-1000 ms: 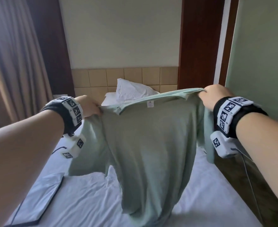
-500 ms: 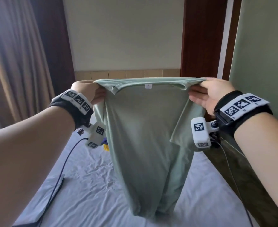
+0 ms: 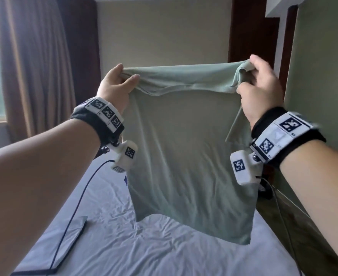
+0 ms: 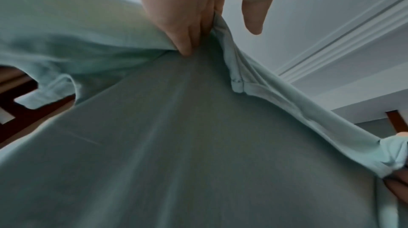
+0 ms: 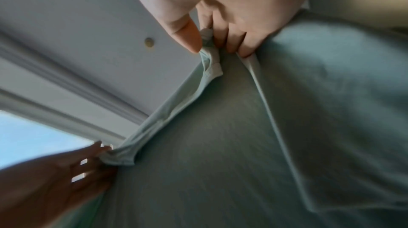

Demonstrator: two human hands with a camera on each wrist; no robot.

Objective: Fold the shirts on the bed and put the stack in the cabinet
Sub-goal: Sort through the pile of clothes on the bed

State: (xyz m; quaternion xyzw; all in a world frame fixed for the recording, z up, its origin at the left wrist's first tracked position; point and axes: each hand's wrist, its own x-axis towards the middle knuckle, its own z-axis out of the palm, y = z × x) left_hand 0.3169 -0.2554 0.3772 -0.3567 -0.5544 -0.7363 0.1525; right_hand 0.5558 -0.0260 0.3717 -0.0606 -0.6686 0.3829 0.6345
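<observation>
Shirt: a pale sage-green shirt (image 3: 186, 148) held up in the air above the bed (image 3: 164, 250), its top edge stretched level between the two hands; the body hangs straight, the lower hem clear of the sheet
Fabric: thin, soft knit with a matte face; faint vertical ripples run down the body; the hem hangs lower toward the right
Edges: a narrow stitched band runs along the top edge in the left wrist view (image 4: 253, 88); a short sleeve droops by the right wrist
Left hand: the left hand (image 3: 114, 86) grips the left top corner, fingers behind the cloth; in the head view the thumb lies on the front, in the wrist view it stands off the fabric
Right hand: the right hand (image 3: 261, 90) is closed on the right top corner, with bunched cloth pinched between thumb and curled fingers (image 5: 234, 40)
Bed: white sheet, finely wrinkled; a flat grey rectangular panel (image 3: 50, 250) lies at its near left corner
Room: heavy brown curtain (image 3: 34, 62) at left; plain beige wall behind; dark wood trim
</observation>
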